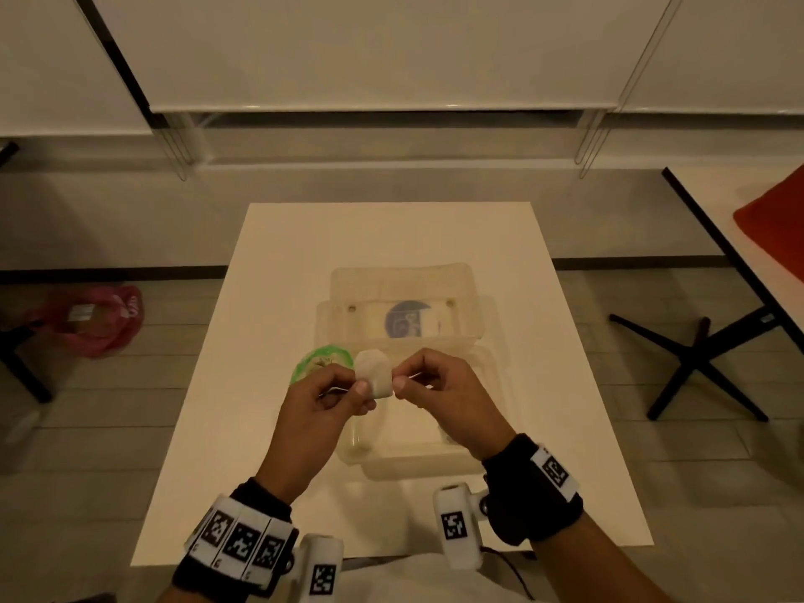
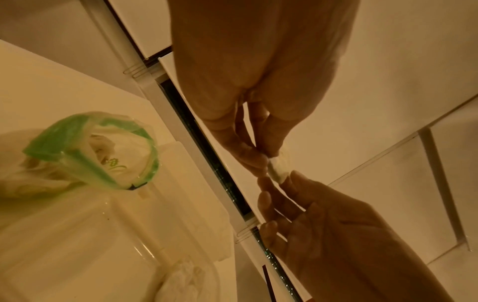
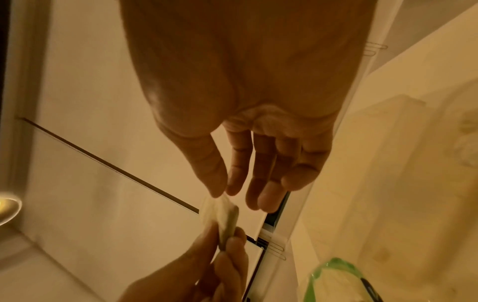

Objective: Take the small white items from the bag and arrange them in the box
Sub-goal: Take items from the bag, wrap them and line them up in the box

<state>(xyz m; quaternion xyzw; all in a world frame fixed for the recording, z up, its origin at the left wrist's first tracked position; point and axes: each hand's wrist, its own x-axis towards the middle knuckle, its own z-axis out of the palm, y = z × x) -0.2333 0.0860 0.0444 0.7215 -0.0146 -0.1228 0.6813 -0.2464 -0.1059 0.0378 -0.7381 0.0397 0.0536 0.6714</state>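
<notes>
A white table (image 1: 278, 298) is standing in the middle of the room, with pale roller blinds hanging behind it. On the floor to the left a pink bag (image 1: 93, 322) is lying, its white lettering too blurred to read. On the table a clear plastic box (image 1: 474, 450) is sitting open, its lid (image 1: 400, 280) tipped back on the far side; a round blue label (image 1: 407, 319) is showing through the lid, and I cannot read what it says. In the left wrist view something white and crumpled (image 2: 181, 280) is already lying inside the box. Just left of the box a clear bag with a green rim (image 2: 88, 151) is gaping open, white pieces sitting inside it and a curly green mark printed on it that I cannot make out.

Above the near half of the box, both hands are meeting on one small white item (image 1: 373, 373). The left hand (image 1: 317, 411) is pinching its left edge between thumb and forefinger, the other fingers curling under. The right hand (image 1: 443, 398) is nipping the right edge with thumb and forefinger tips, its remaining fingers hanging loosely. The item is bridging the two grips, clear of the box and just right of the bag's mouth.
</notes>
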